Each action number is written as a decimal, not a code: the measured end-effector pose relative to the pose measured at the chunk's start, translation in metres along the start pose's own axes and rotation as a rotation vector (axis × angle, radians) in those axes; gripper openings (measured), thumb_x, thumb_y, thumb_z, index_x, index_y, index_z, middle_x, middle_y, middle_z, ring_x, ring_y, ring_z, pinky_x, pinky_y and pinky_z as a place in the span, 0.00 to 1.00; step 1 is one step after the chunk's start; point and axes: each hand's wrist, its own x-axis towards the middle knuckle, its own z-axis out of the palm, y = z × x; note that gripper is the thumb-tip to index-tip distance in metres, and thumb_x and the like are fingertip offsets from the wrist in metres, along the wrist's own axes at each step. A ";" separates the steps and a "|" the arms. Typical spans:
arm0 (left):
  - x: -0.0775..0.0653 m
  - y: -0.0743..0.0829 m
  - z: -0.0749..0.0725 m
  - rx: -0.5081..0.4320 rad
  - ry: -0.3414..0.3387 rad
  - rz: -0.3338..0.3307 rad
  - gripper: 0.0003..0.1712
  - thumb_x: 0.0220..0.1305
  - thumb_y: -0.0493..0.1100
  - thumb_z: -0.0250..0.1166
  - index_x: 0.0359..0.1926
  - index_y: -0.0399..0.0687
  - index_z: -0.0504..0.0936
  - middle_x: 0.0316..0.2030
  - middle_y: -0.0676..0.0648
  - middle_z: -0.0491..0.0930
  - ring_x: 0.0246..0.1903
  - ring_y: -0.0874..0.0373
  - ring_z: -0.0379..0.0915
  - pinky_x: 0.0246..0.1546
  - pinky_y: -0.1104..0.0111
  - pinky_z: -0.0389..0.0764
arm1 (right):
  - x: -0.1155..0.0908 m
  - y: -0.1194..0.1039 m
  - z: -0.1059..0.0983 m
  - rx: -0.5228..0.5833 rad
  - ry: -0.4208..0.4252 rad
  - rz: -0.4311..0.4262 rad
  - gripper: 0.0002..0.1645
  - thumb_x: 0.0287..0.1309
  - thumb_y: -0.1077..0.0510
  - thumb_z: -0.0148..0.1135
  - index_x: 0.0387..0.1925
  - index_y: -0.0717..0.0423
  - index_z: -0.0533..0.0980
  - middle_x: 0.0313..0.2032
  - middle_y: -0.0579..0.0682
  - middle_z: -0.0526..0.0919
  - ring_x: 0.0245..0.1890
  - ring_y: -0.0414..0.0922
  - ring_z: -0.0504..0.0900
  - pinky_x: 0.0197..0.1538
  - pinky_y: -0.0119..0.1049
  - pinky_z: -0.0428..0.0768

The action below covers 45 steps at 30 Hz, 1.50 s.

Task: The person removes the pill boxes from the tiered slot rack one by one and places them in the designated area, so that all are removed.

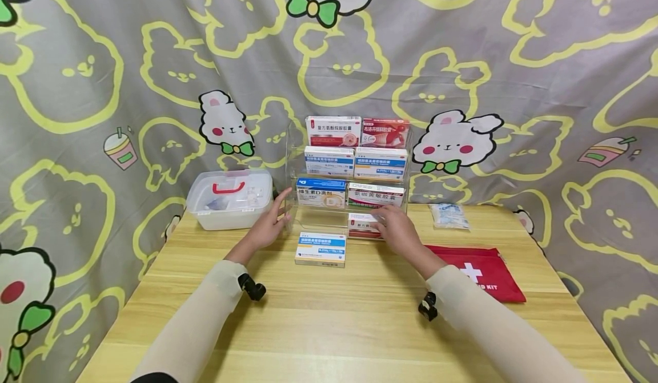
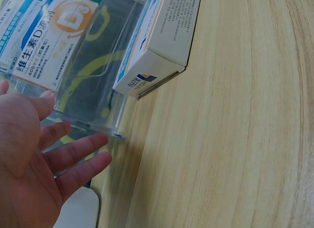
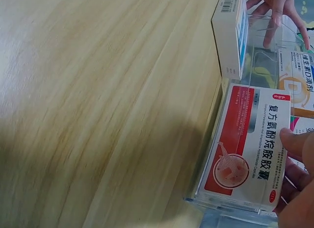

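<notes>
A clear tiered rack (image 1: 316,218) holds several medicine boxes. My right hand (image 1: 401,232) is at its bottom tier, gripping a red-and-white medicine box (image 3: 248,142) by the upper edge, thumb on the front and fingers behind. This box sits in the right part of that tier. My left hand (image 1: 268,226), its fingers spread, is at the rack's left side; the left wrist view shows the palm (image 2: 29,184) and fingers with nothing held. Near it is an orange-and-white vitamin D box (image 1: 321,194). A blue-and-white medicine box (image 1: 320,250) stands on the table before the rack's lower left.
A lidded translucent bin (image 1: 231,218) with a red handle stands left of the rack. To the right lie a small clear packet (image 1: 449,216) and a red first aid pouch (image 1: 493,269), partly behind my right forearm. A patterned curtain (image 1: 349,52) hangs behind the table (image 1: 329,326).
</notes>
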 end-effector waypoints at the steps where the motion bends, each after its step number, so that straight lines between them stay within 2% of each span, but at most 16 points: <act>1: 0.000 0.000 0.000 0.000 0.000 0.001 0.45 0.81 0.37 0.53 0.82 0.76 0.40 0.74 0.31 0.62 0.71 0.36 0.65 0.26 0.60 0.79 | 0.000 0.000 0.001 0.009 -0.002 0.005 0.20 0.66 0.57 0.71 0.56 0.59 0.83 0.56 0.59 0.83 0.60 0.58 0.79 0.63 0.55 0.77; 12: 0.000 0.002 0.000 0.001 0.002 0.004 0.44 0.80 0.36 0.53 0.83 0.69 0.41 0.74 0.30 0.62 0.71 0.36 0.65 0.27 0.60 0.79 | 0.001 0.001 0.007 0.059 0.016 0.022 0.19 0.67 0.57 0.69 0.57 0.58 0.84 0.56 0.60 0.84 0.59 0.60 0.79 0.63 0.58 0.75; 20: -0.001 0.003 0.000 0.008 -0.001 0.002 0.43 0.81 0.39 0.53 0.82 0.75 0.40 0.74 0.30 0.64 0.71 0.37 0.66 0.27 0.61 0.79 | 0.001 0.000 0.006 0.091 0.037 0.026 0.18 0.66 0.58 0.70 0.56 0.57 0.84 0.55 0.59 0.85 0.58 0.60 0.80 0.63 0.57 0.75; 28: -0.001 0.002 -0.001 0.002 0.001 0.024 0.43 0.81 0.37 0.53 0.83 0.68 0.41 0.74 0.30 0.63 0.71 0.36 0.65 0.27 0.60 0.79 | 0.001 -0.003 -0.002 0.122 0.075 0.013 0.17 0.65 0.59 0.71 0.54 0.58 0.85 0.55 0.59 0.85 0.58 0.58 0.81 0.61 0.56 0.78; 45: -0.003 0.003 -0.002 0.006 0.000 0.014 0.42 0.82 0.40 0.52 0.83 0.67 0.40 0.74 0.30 0.62 0.71 0.36 0.65 0.25 0.61 0.78 | -0.001 -0.018 -0.023 0.141 0.089 -0.027 0.19 0.66 0.59 0.70 0.58 0.54 0.85 0.55 0.56 0.85 0.59 0.56 0.80 0.59 0.55 0.79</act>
